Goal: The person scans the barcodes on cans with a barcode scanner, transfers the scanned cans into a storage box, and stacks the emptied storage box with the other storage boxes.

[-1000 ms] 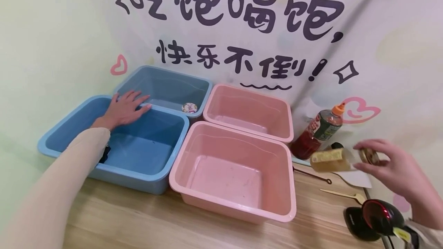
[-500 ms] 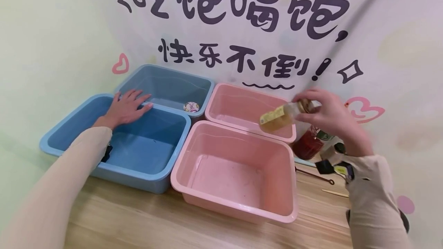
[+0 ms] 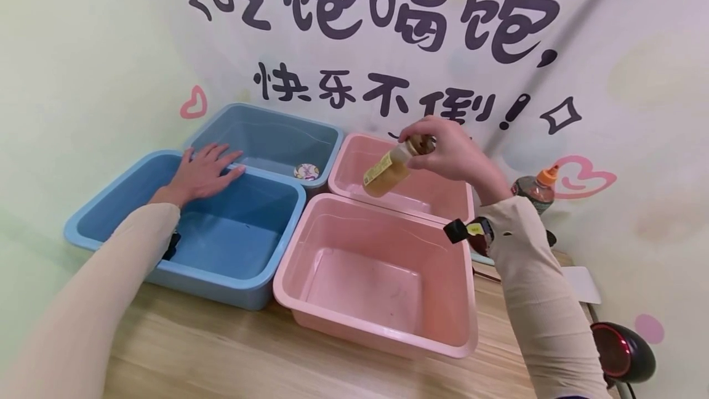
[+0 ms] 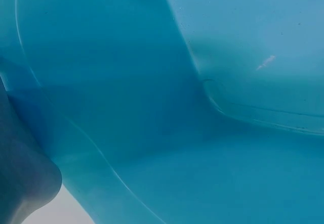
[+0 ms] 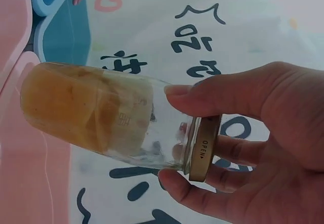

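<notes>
My right hand [image 3: 445,146] grips a glass jar [image 3: 386,171] by its neck and gold screw lid [image 5: 204,148], tilted over the back pink basin [image 3: 354,146]. In the right wrist view the jar [image 5: 86,113] is clear glass with a pale label and amber contents, and thumb and fingers wrap round its lid end. My left hand [image 3: 205,171] rests with spread fingers on the adjoining rims of the front blue basin [image 3: 244,291] and the back blue basin [image 3: 266,112]. Only part of that hand [image 4: 25,178] shows in the left wrist view, against blue plastic.
A round patterned tin [image 3: 306,172] lies in the back blue basin. The front pink basin [image 3: 360,288] stands nearest on the wooden table [image 3: 221,350]. At the right are an orange-capped bottle [image 3: 537,188], partly hidden by my arm, and a black device [image 3: 623,350]. A printed cloth hangs behind.
My right hand has carried the jar leftward from the right side of the table to above the back pink basin. My left hand has stayed on the blue rims.
</notes>
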`<action>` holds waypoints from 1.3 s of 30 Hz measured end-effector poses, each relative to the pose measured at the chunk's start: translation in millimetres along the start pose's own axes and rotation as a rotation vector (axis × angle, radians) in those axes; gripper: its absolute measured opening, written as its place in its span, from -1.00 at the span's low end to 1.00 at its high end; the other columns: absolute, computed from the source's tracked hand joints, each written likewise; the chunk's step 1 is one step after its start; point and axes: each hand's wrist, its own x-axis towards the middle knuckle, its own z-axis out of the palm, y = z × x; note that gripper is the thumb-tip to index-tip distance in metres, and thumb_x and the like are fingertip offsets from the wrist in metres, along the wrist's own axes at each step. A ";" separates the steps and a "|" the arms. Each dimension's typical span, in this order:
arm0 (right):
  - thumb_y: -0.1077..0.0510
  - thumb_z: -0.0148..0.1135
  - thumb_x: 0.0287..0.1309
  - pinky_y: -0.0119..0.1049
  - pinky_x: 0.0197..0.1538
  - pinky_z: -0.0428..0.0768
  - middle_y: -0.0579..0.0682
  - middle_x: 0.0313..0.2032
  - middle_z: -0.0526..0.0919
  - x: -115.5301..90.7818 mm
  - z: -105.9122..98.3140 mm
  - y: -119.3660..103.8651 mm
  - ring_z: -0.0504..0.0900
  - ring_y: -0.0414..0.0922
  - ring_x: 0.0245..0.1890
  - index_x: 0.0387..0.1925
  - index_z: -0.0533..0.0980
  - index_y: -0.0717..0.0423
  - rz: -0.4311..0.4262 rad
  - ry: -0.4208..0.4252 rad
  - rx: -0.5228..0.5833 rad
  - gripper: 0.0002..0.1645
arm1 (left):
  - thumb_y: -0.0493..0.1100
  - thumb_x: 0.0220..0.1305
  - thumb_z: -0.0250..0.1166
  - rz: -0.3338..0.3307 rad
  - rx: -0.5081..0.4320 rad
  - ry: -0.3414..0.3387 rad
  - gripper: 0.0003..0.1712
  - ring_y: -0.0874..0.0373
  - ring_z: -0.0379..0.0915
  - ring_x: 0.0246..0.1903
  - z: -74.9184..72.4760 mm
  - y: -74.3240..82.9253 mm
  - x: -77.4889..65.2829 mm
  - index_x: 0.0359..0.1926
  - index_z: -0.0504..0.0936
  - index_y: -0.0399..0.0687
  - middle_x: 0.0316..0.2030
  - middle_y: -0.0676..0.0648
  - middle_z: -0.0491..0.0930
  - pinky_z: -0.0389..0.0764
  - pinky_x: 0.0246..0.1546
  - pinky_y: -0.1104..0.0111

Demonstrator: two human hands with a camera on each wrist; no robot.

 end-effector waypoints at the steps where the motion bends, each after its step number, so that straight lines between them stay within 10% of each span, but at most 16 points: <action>1: 0.35 0.45 -0.04 -0.18 -0.16 0.42 0.13 -0.16 0.61 3.7 1.7 -1.3 0.47 0.02 -0.20 -0.06 0.66 0.16 -0.004 -0.006 0.005 -0.59 | 0.35 0.47 -0.13 0.000 0.001 0.000 -0.16 -0.40 -0.21 0.50 0.0 0.0 -0.2 0.53 0.14 -0.06 0.52 -0.39 0.00 -0.32 0.38 -0.41; 28: 0.41 0.35 0.02 -0.28 -0.23 0.43 0.06 -0.42 0.50 113.1 52.6 -28.8 0.41 -0.04 -0.34 -0.02 0.64 0.18 -0.075 -0.162 0.088 -0.58 | 0.29 0.49 -0.09 -0.014 0.001 0.010 -0.20 -0.39 -0.19 0.50 -2.7 4.6 -3.4 0.53 0.16 -0.08 0.51 -0.39 0.03 -0.28 0.39 -0.40; 39: 0.38 0.34 0.08 -0.31 -0.17 0.56 0.09 -0.18 0.57 152.9 96.2 -47.8 0.47 -0.06 -0.19 0.01 0.63 0.17 -0.102 -0.160 0.104 -0.59 | 0.31 0.48 -0.09 -0.016 0.004 0.001 -0.20 -0.38 -0.19 0.50 -4.7 3.6 -3.6 0.53 0.16 -0.06 0.51 -0.38 0.02 -0.29 0.40 -0.39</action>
